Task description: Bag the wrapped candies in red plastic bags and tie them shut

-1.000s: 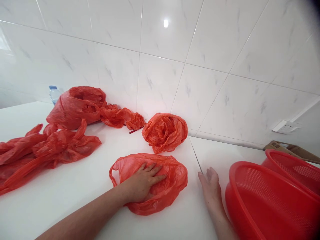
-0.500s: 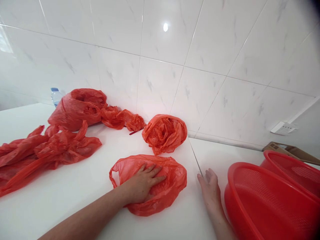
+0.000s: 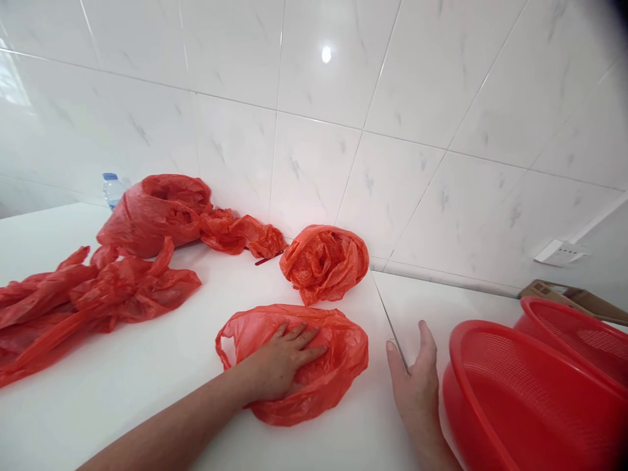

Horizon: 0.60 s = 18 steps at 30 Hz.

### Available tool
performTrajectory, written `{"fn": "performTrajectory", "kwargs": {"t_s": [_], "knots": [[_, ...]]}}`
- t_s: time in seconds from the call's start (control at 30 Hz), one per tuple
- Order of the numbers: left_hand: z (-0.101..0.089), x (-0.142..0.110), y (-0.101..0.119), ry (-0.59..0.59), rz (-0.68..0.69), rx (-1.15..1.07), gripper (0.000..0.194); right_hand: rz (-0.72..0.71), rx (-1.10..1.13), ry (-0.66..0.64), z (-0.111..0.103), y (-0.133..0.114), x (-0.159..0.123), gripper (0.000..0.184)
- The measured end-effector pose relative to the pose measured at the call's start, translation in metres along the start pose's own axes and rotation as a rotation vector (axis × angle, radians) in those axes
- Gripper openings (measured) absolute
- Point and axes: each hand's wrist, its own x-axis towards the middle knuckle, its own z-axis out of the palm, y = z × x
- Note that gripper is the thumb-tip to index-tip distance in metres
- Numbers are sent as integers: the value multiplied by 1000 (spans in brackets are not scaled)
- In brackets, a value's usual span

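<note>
A thin red plastic bag (image 3: 338,366) lies on the white table (image 3: 196,386), its handle loop at the left end. My left hand (image 3: 282,366) rests flat on top of it with the fingers spread. Right of the bag, my right hand (image 3: 417,386) is held over the table, holding nothing. Its thumb and a finger stand apart; the other fingers are hidden or folded. Behind the flat bag sits a bunched red plastic bag (image 3: 324,265), close to the wall.
Red baskets (image 3: 471,373) with perforated sides stand at the right, beside a cardboard box (image 3: 574,297). More crumpled red bags (image 3: 118,288) spread over the left, with a full one (image 3: 152,216) and a clear bottle (image 3: 112,190) behind. A power socket (image 3: 562,252) is on the tiled wall.
My right hand has turned slightly, and its thumb and finger are wider apart. The left hand stays on the bag, which looks the same.
</note>
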Motion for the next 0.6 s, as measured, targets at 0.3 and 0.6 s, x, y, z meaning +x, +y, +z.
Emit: {"fn": "performTrajectory", "kwargs": {"t_s": [0.3, 0.6], "knots": [[2, 0, -1, 5, 5, 10, 73, 148, 46, -37, 5, 12, 5, 80], [1, -2, 0, 41, 13, -15, 69, -98, 140, 113, -10, -22, -7, 80]]}}
